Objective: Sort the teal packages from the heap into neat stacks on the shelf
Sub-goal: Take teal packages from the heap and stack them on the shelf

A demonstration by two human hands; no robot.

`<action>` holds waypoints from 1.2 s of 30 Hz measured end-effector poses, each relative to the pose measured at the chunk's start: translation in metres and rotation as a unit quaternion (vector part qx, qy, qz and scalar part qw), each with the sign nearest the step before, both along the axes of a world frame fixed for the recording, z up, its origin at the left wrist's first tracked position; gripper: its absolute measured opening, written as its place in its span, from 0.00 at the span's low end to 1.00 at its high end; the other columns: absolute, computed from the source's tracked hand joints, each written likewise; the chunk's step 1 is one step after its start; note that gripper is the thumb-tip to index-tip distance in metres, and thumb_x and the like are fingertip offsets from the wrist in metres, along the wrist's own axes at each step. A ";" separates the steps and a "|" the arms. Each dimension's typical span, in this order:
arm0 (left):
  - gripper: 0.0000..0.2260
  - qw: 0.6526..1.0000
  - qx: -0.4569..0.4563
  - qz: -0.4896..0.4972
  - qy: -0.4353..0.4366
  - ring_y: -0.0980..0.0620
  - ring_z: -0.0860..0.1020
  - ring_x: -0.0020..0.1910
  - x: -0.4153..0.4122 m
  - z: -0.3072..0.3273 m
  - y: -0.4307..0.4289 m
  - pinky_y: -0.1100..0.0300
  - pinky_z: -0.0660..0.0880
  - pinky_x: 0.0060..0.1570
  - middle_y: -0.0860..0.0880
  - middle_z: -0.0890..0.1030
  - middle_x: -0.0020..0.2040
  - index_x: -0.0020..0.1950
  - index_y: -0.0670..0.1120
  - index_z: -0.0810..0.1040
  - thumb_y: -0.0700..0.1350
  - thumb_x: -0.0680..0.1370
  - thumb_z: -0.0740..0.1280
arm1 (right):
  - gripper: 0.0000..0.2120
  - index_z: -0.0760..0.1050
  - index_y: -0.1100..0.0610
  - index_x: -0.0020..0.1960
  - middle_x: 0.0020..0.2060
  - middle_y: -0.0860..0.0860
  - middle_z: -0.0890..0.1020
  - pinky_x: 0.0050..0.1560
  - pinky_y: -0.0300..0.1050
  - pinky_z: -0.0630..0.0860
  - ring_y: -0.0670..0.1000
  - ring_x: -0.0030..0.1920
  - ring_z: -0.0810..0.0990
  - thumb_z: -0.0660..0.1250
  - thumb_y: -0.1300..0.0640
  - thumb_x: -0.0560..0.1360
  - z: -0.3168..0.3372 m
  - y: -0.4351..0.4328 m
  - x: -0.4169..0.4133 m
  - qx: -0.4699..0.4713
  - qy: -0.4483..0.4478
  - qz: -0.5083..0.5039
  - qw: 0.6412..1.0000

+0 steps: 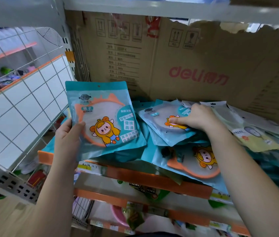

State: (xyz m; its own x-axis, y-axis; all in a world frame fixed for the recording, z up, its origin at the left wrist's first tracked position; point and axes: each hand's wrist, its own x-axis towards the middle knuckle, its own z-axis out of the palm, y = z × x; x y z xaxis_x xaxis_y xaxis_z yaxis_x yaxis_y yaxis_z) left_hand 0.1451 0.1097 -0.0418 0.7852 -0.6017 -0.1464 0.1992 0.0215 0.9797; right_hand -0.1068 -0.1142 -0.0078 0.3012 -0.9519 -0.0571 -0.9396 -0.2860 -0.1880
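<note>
Sorting looks about midway through a pick, as far as I can judge: left hand (pixel 68 134) grips a teal mirror package (pixel 104 120) by its lower left edge, thumb across the front and fingers behind, holding it upright over the left end of the shelf (pixel 161 181); right hand (pixel 198 117) is down on the heap (pixel 195 159), thumb flat on the cartoon of the next teal package (pixel 159 127) and fingers curled over its far edge, so it reads as a grip, not just a touch; heap sprawls in front of the deli cardboard box (pixel 195 65), with pale yellow packages (pixel 255 139) mixed in at the right; no neat stack visible yet; next move, I'd guess, calls for lifting that one clear without dragging its neighbours, then squaring the two together.
</note>
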 end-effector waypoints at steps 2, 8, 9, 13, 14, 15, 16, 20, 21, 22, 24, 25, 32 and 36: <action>0.07 1.000 -0.007 0.005 0.008 0.40 0.82 0.52 -0.001 0.003 0.003 0.39 0.79 0.52 0.48 0.84 0.48 0.52 0.50 0.78 0.42 0.81 0.61 | 0.35 0.69 0.59 0.40 0.41 0.54 0.75 0.38 0.47 0.67 0.57 0.47 0.75 0.69 0.26 0.61 0.002 0.000 0.005 0.005 -0.014 -0.015 1.000; 0.06 1.000 -0.015 0.003 0.012 0.42 0.83 0.50 -0.001 0.000 0.012 0.41 0.80 0.48 0.51 0.85 0.44 0.54 0.47 0.78 0.42 0.82 0.61 | 0.32 0.67 0.57 0.36 0.36 0.53 0.74 0.41 0.47 0.72 0.59 0.47 0.77 0.71 0.28 0.62 0.006 -0.003 0.014 0.013 -0.026 -0.038 0.999; 0.06 1.000 -0.014 0.002 0.010 0.43 0.84 0.49 -0.001 0.000 0.014 0.42 0.82 0.46 0.51 0.85 0.44 0.54 0.48 0.78 0.43 0.82 0.61 | 0.32 0.67 0.57 0.36 0.37 0.53 0.74 0.43 0.47 0.73 0.59 0.48 0.77 0.70 0.27 0.63 0.006 -0.003 0.015 0.013 -0.015 -0.036 0.999; 0.06 1.000 -0.014 0.007 0.007 0.45 0.84 0.46 0.000 -0.001 0.019 0.48 0.83 0.41 0.49 0.85 0.47 0.54 0.48 0.77 0.44 0.82 0.61 | 0.34 0.69 0.59 0.46 0.44 0.54 0.75 0.44 0.47 0.72 0.58 0.48 0.76 0.70 0.28 0.64 0.010 -0.004 0.020 0.042 -0.013 -0.045 0.998; 0.06 1.000 -0.016 0.008 0.007 0.45 0.84 0.47 0.001 -0.001 0.021 0.48 0.82 0.42 0.48 0.85 0.48 0.55 0.48 0.77 0.44 0.82 0.61 | 0.34 0.69 0.59 0.48 0.44 0.55 0.75 0.43 0.46 0.71 0.58 0.47 0.75 0.72 0.30 0.64 0.011 -0.003 0.020 0.050 -0.031 -0.054 0.997; 0.07 1.000 -0.019 0.008 0.006 0.45 0.84 0.47 0.001 -0.001 0.022 0.48 0.82 0.42 0.49 0.85 0.47 0.55 0.48 0.77 0.44 0.82 0.61 | 0.34 0.69 0.60 0.49 0.44 0.55 0.75 0.42 0.46 0.69 0.57 0.46 0.74 0.73 0.32 0.63 0.011 -0.003 0.020 0.054 -0.052 -0.066 0.995; 0.06 1.000 -0.022 0.007 0.006 0.45 0.84 0.46 0.001 -0.001 0.024 0.48 0.82 0.42 0.50 0.85 0.45 0.55 0.48 0.77 0.44 0.82 0.61 | 0.34 0.69 0.60 0.50 0.45 0.55 0.76 0.42 0.46 0.69 0.57 0.45 0.74 0.75 0.33 0.63 0.010 -0.004 0.019 0.053 -0.078 -0.081 0.992; 0.06 0.999 -0.032 0.008 0.014 0.47 0.84 0.42 0.003 0.002 0.029 0.51 0.83 0.37 0.50 0.85 0.41 0.52 0.47 0.77 0.43 0.81 0.61 | 0.28 0.72 0.61 0.54 0.48 0.56 0.80 0.47 0.51 0.78 0.56 0.47 0.80 0.78 0.44 0.66 0.000 -0.015 0.015 0.087 -0.256 -0.112 0.956; 0.06 0.999 -0.032 0.007 0.015 0.45 0.84 0.43 0.003 0.003 0.030 0.49 0.83 0.39 0.48 0.85 0.43 0.52 0.47 0.78 0.44 0.81 0.62 | 0.26 0.73 0.61 0.56 0.49 0.57 0.81 0.51 0.53 0.79 0.56 0.48 0.81 0.78 0.48 0.67 -0.001 -0.016 0.015 0.109 -0.314 -0.109 0.937; 0.06 0.999 -0.031 0.005 0.015 0.43 0.84 0.45 0.003 0.003 0.031 0.46 0.83 0.41 0.46 0.85 0.46 0.52 0.47 0.78 0.46 0.81 0.62 | 0.25 0.74 0.62 0.58 0.50 0.57 0.81 0.53 0.54 0.79 0.56 0.48 0.82 0.77 0.51 0.69 -0.002 -0.016 0.015 0.132 -0.364 -0.104 0.916; 0.09 0.999 -0.035 0.002 0.011 0.40 0.83 0.48 0.002 0.005 0.032 0.41 0.81 0.45 0.44 0.85 0.49 0.52 0.47 0.79 0.50 0.80 0.63 | 0.16 0.76 0.62 0.56 0.49 0.58 0.82 0.53 0.53 0.80 0.55 0.46 0.83 0.74 0.55 0.73 -0.001 -0.011 0.016 0.152 -0.440 -0.077 0.882; 0.10 0.999 -0.038 -0.001 0.007 0.39 0.83 0.49 0.001 0.005 0.031 0.40 0.81 0.47 0.44 0.85 0.49 0.51 0.46 0.79 0.51 0.80 0.64 | 0.10 0.77 0.61 0.51 0.47 0.58 0.83 0.51 0.52 0.80 0.54 0.43 0.83 0.72 0.57 0.75 0.001 -0.008 0.015 0.146 -0.464 -0.063 0.872; 0.07 0.997 -0.060 -0.045 -0.029 0.49 0.84 0.38 -0.014 0.015 0.004 0.52 0.83 0.39 0.49 0.86 0.42 0.48 0.46 0.80 0.48 0.79 0.65 | 0.08 0.78 0.56 0.46 0.41 0.49 0.84 0.37 0.41 0.81 0.45 0.39 0.85 0.63 0.54 0.80 0.016 0.012 -0.019 0.115 -0.572 -0.066 0.809; 0.08 0.988 -0.078 -0.105 -0.081 0.55 0.82 0.34 -0.041 0.021 -0.022 0.59 0.81 0.32 0.53 0.84 0.35 0.46 0.45 0.79 0.44 0.81 0.62 | 0.10 0.77 0.55 0.45 0.37 0.44 0.85 0.37 0.37 0.78 0.41 0.38 0.84 0.60 0.55 0.82 0.013 0.025 -0.057 0.089 -0.615 -0.093 0.778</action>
State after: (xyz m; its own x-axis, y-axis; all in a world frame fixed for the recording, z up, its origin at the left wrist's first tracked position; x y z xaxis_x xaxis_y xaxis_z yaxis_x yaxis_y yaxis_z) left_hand 0.1044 0.0878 -0.0204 0.6462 -0.7592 0.0778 0.0561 0.1489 0.9873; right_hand -0.1635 -0.0896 0.0054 0.0901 -0.9955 0.0282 -0.0403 -0.0319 -0.9987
